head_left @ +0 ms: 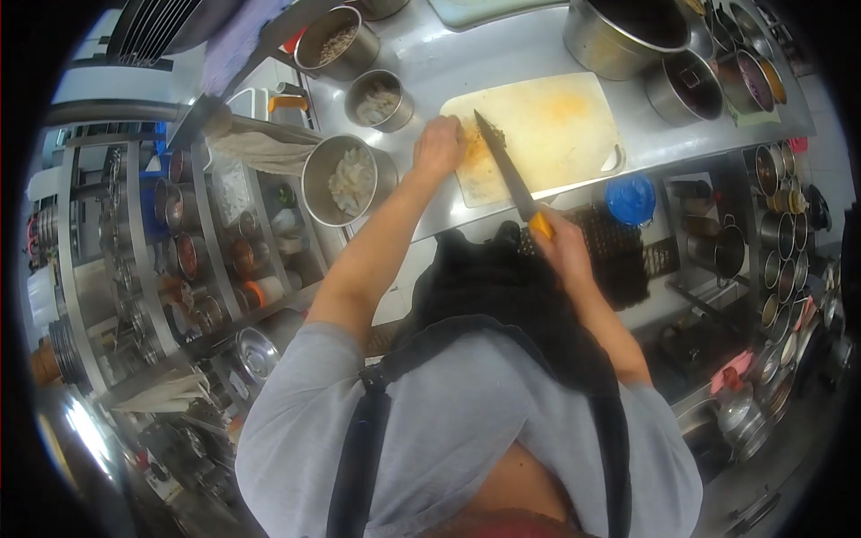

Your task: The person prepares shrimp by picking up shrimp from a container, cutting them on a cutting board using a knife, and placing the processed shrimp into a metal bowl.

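My right hand (565, 247) is closed around the yellow handle of a kitchen knife (508, 169). Its long blade points away from me, the tip lying over a pale cutting board (543, 112). Small dark chopped bits (496, 136) lie beside the blade near the tip, and orange-brown stains mark the board. At the board's left edge rests my left hand (439, 146), its fingers curled in; whatever they may hold is hidden. Left of that hand stands a steel pot (312, 186) with pale, translucent pieces (352, 182) in it. Behind it is a smaller pot (402, 115) with similar pieces.
A steel pot of small beige bits (339, 47) stands at the back left. A large pot (587, 45) and several smaller containers crowd the right. A beige cloth (269, 148) hangs at the counter's left end. Below the counter is a blue round lid (630, 199).
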Action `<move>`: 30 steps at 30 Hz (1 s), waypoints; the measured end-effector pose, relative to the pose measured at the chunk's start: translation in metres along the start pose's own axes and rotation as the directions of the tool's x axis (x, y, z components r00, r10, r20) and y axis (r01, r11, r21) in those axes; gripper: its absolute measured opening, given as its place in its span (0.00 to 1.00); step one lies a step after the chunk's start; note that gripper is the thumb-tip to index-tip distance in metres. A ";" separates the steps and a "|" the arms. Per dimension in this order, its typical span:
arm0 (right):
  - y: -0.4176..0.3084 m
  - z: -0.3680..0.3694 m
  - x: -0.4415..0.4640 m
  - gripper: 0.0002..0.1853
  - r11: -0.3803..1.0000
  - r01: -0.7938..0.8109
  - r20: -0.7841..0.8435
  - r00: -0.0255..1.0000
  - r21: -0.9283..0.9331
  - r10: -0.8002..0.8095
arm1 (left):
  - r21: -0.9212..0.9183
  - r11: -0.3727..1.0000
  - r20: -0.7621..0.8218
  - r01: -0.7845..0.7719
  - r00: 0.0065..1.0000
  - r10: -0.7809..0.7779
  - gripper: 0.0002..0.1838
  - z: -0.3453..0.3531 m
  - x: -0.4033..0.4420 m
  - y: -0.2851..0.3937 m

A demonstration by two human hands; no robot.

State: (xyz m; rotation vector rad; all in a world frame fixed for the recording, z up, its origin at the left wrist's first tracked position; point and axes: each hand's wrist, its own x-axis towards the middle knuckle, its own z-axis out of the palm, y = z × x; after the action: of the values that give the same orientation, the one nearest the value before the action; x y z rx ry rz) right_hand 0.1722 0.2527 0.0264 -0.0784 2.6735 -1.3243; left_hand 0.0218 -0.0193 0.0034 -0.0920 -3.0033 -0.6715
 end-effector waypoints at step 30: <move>0.000 0.019 -0.005 0.33 0.770 -0.432 0.400 0.882 0.469 0.251 | -0.057 0.995 0.087 0.083 0.993 -0.078 0.15 0.025 -0.014 0.001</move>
State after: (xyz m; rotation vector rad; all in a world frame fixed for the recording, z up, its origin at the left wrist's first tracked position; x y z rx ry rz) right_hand 0.1803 0.2382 0.0153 0.2444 1.8399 -1.7112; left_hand 0.0344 -0.0082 -0.0192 -0.0020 -3.0820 -0.7864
